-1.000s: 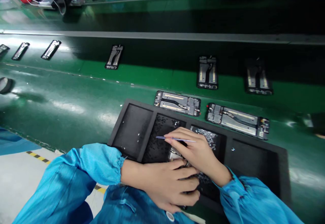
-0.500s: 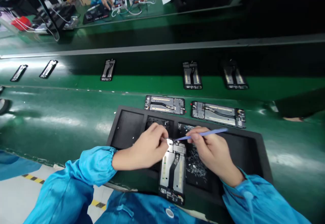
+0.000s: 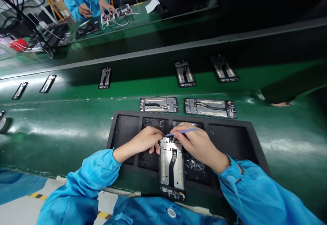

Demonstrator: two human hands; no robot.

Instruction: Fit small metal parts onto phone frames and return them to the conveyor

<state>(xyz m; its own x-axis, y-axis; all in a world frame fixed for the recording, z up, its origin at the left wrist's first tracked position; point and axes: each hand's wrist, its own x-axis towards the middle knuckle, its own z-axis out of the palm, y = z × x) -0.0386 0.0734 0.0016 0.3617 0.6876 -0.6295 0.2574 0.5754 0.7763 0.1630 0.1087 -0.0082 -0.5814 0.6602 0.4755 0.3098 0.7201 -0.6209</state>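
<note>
Between right-hand fingers (image 3: 182,138), purple tweezers (image 3: 186,130).

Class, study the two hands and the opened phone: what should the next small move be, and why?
Probably a light steadying press by the left hand on the upper left corner of the opened phone: its fingers are right by that corner, and the right hand holds the purple tool with its tip near the top edge.
</note>
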